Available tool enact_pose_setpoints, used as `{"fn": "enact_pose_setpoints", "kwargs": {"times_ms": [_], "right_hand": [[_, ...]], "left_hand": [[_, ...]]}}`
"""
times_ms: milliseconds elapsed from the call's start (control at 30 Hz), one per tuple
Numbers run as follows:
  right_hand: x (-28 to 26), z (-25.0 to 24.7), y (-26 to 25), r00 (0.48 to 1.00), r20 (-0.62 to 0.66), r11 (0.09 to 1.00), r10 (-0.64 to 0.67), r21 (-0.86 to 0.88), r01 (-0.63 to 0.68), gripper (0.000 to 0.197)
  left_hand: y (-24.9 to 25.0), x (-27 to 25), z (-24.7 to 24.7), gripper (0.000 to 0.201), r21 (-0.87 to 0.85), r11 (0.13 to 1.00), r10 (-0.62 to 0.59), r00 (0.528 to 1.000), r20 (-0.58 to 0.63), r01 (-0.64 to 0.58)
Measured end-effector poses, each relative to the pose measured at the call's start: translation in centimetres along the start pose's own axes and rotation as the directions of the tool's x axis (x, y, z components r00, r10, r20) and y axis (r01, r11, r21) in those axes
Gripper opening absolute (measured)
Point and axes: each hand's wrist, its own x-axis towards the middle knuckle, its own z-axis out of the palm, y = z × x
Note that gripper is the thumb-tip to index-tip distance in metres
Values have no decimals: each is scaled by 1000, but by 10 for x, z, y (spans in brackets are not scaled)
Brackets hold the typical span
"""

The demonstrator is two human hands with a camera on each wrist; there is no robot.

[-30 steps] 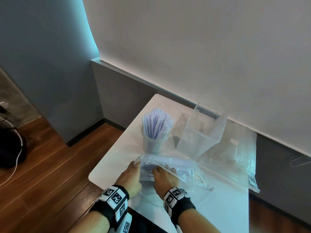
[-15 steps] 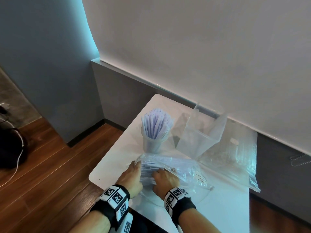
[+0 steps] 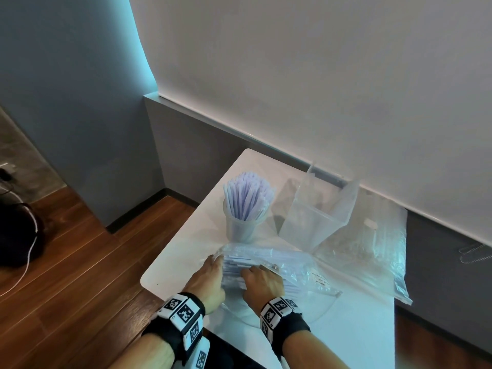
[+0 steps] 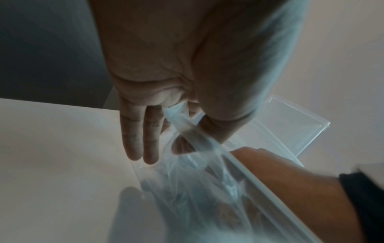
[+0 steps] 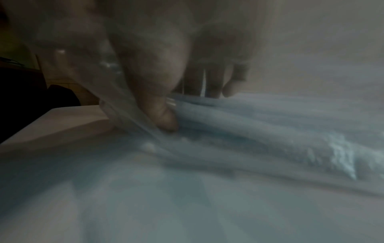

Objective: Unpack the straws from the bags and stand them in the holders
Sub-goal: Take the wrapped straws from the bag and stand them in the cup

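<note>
A clear bag of white paper-wrapped straws lies on the white table in front of me. My left hand pinches the bag's mouth strip between thumb and forefinger, with the other fingers straight. My right hand reaches inside the bag and grips the straws between thumb and fingers. Behind stands a round cup full of upright straws. Beside it is a clear square holder with nothing in it.
A second clear bag with straws lies at the right, behind the square holder and against the wall ledge. The table's left edge drops to a wooden floor. A dark bag sits on the floor at far left.
My right hand has worked a little further into the bag's mouth and the straw ends now show between my hands. The left hand has stayed on the bag's edge.
</note>
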Motion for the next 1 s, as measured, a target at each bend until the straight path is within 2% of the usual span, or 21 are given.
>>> {"fn": "enact_pose_setpoints", "kwargs": {"times_ms": [333, 533, 700, 767, 833, 867, 933, 1000], "right_hand": [[-5, -5, 4, 999, -15, 998, -41, 36, 42, 38], [-18, -15, 15, 999, -27, 967, -45, 251, 51, 33], [-32, -27, 23, 992, -121, 979, -41, 192, 64, 14], [-41, -34, 24, 979, -194, 961, -69, 249, 117, 19], [-50, -46, 21, 962, -264, 889, -66, 423, 177, 31], [-53, -52, 19, 958, -284, 810, -28, 555, 189, 36], [-57, -63, 17, 944, -322, 575, 76, 787, 223, 34], [-58, -67, 16, 923, -340, 406, 181, 880, 245, 29]], "left_hand": [[1, 2, 1, 83, -4, 1000, 0, 1000, 3, 0], [-3, 3, 0, 80, 12, 1000, -9, 1000, 7, 9], [-5, 3, 0, 83, 6, 1000, -13, 999, 30, 13], [-5, 3, 1, 84, -16, 1000, -22, 999, 33, 22], [-4, 3, 1, 85, -38, 999, -37, 999, 39, 39], [-5, 4, 1, 87, -48, 998, -44, 998, 35, 46], [-4, 3, 3, 89, -47, 998, -50, 998, 24, 51], [-3, 2, 4, 89, -41, 998, -50, 999, 17, 50]]}}
